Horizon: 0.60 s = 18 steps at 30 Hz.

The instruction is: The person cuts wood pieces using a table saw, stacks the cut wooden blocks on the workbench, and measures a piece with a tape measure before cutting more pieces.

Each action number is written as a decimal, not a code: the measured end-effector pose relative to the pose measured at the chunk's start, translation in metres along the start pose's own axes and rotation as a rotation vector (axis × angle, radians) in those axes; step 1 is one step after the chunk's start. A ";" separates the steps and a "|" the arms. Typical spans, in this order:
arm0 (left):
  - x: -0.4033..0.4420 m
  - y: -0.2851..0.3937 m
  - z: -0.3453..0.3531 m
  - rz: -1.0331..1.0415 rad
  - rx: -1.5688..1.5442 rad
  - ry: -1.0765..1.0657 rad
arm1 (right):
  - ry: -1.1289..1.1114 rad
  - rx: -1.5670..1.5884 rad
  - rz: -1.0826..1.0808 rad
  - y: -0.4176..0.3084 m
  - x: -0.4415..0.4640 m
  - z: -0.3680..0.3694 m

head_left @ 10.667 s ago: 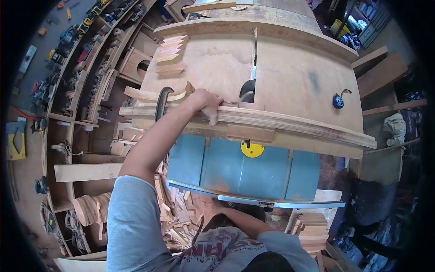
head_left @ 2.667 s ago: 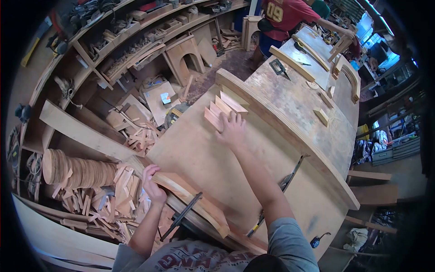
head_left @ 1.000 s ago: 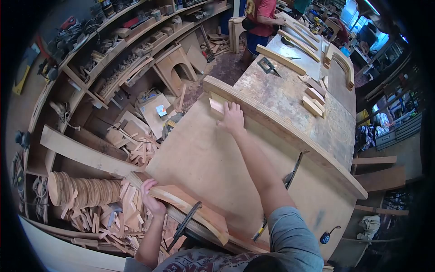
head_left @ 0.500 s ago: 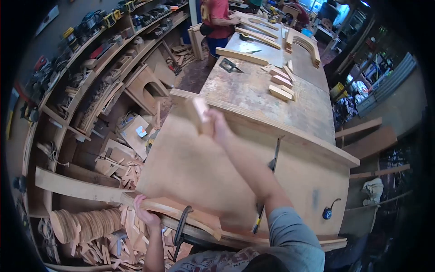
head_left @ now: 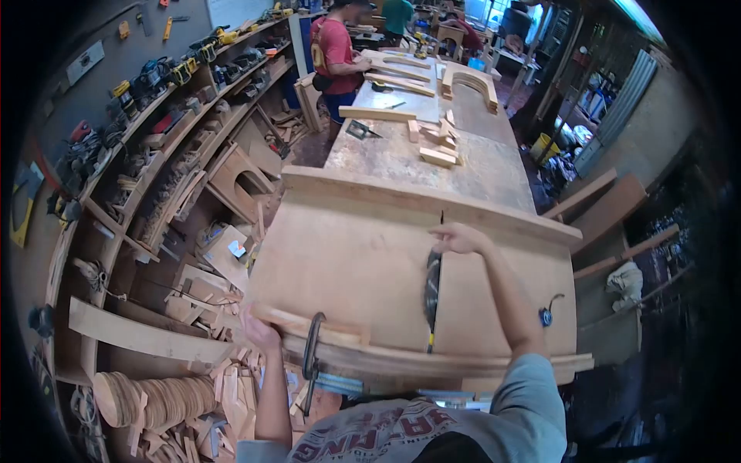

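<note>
My left hand (head_left: 262, 333) is closed round the left end of a curved wooden piece (head_left: 332, 330) at the bench's near edge. A dark C-clamp (head_left: 312, 347) grips that piece to its right. My right hand (head_left: 461, 238) hovers above the board (head_left: 340, 255), holding nothing I can see, its index finger stretched to the left. Just below it lies a long, slim black tool (head_left: 432, 293) with a yellow band near its lower end, perhaps a bar clamp.
A blue tape measure (head_left: 546, 315) lies on the board's right. Across its far side runs a long plank (head_left: 424, 199). Wooden blocks (head_left: 438, 157) rest on the table beyond. A person in a red shirt (head_left: 336, 54) stands at that table. Offcuts (head_left: 231, 401) are heaped at lower left.
My right hand has let go of the wooden block and moved right, over the black tool. Another block now stands among those on the far table. My left hand stays on the curved piece.
</note>
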<state>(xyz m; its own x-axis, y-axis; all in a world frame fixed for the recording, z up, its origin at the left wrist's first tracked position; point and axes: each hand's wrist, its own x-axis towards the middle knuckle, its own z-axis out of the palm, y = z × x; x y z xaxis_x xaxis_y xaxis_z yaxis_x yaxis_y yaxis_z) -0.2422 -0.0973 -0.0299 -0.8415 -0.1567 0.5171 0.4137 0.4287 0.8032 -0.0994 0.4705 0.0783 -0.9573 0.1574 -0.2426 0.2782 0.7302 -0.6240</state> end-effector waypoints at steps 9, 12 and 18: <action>0.010 -0.037 -0.020 -0.373 -0.407 -0.016 | 1.174 0.086 0.475 0.024 -0.458 0.073; -0.011 0.021 -0.050 -0.220 -0.220 0.031 | 1.353 0.063 0.692 0.051 -0.598 0.226; -0.124 0.152 -0.049 0.187 -0.507 -0.208 | 0.943 0.374 1.441 -0.002 -0.743 0.572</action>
<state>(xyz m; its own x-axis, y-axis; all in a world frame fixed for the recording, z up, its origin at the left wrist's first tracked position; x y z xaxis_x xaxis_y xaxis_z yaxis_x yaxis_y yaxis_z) -0.0581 -0.0564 0.0426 -0.7674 0.0805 0.6360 0.6337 -0.0553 0.7716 0.6561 -0.0283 -0.1648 0.3666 0.8752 -0.3157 0.7386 -0.4801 -0.4733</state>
